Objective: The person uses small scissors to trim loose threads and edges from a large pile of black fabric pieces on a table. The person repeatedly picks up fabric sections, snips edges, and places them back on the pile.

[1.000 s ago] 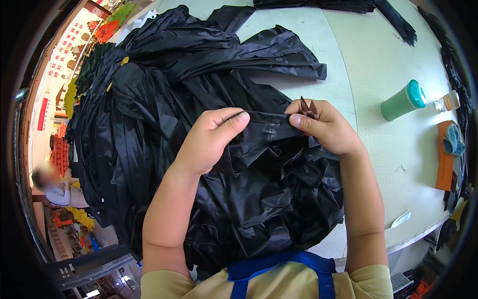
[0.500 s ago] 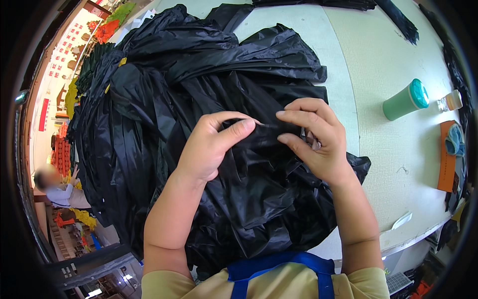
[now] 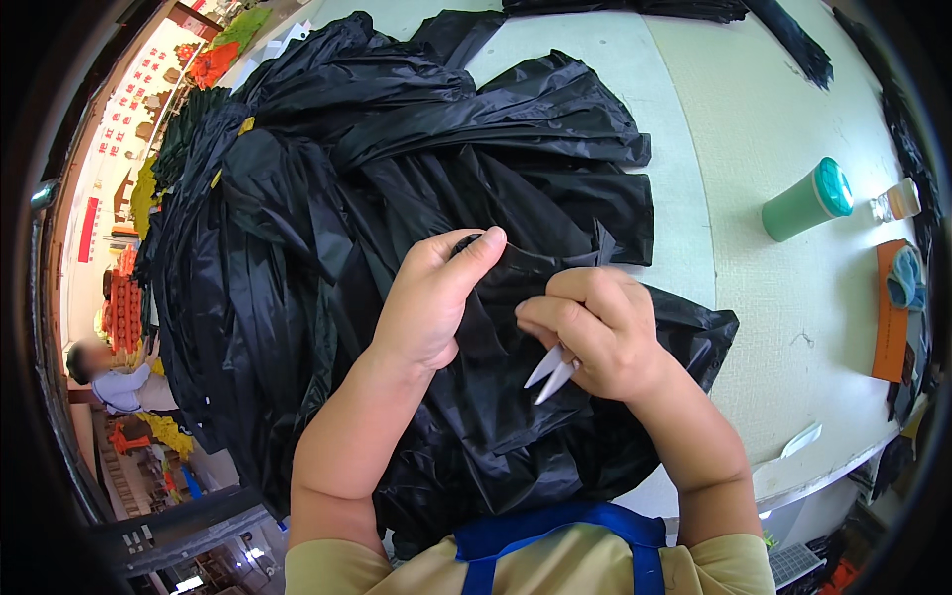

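Fabric [image 3: 397, 198], black and glossy, is heaped on the table [image 3: 754, 119] beneath both hands, its lower folds hidden by the forearms. A fold is pinched by the closed left hand [image 3: 431, 302]. Small snips [image 3: 551, 373], blades mostly concealed, are gripped in the curled right hand [image 3: 595, 332]. A lidded green cup [image 3: 805, 201] stands well right, contents unseen.

A pale wall panel [image 3: 127, 94] covered in rows of small red markings rises at the far left of the room, beyond the counter [image 3: 754, 109], curving with the lens. Below it, a narrow red vertical sign [image 3: 89, 230] hangs on the same wall. On the counter's right side stands a green cylindrical container with a teal lid [image 3: 808, 200], tilted in the view, and just beside it sits a small clear jar with an orange band [image 3: 895, 201].
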A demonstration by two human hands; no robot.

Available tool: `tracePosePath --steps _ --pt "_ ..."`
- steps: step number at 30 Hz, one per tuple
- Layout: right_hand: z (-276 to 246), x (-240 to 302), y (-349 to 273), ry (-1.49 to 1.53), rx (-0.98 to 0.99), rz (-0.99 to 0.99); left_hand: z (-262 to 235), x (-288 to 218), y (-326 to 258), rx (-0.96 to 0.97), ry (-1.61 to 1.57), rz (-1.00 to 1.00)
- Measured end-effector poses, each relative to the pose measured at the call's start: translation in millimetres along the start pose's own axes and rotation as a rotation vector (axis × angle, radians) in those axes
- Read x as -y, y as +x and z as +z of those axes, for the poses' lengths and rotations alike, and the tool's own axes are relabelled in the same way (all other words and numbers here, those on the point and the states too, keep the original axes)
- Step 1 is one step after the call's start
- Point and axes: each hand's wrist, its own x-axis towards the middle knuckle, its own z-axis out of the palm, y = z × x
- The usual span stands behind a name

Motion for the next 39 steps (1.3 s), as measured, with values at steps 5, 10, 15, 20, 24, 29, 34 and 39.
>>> tracePosePath --steps 5,10,15,20,24,29,34,39 --pt "-29 -8 -5 0.271 -0.083 0.37 6 -7 -5 0.03 -0.097 -0.028" --pt "-27 -14 -3 -0.279 -0.056 0.104 4 -3 -3 0.034 -0.093 -0.028" --pt "-18 -18 0 -0.211 -0.13 0.038 8 -4 -3 0.039 -0.08 -0.041" --pt "-12 -17 3 -0.169 -0.139 0.038 6 0 -2 0.019 -0.028 -0.023" --pt "-13 -23 -3 -0.129 -0.072 0.011 2 3 2 0.059 -0.069 -0.032" --pt "-15 -50 0 0.189 -0.2 0.811 -3 3 29 0.541 1.153 0.135" --pt "7 -53 -34 0.417 0.759 0.815 7 -28 135 0.206 1.412 0.189" --pt "27 -29 -60 0.359 0.677 0.656 -16 12 225 -0.18 2.048 0.191"
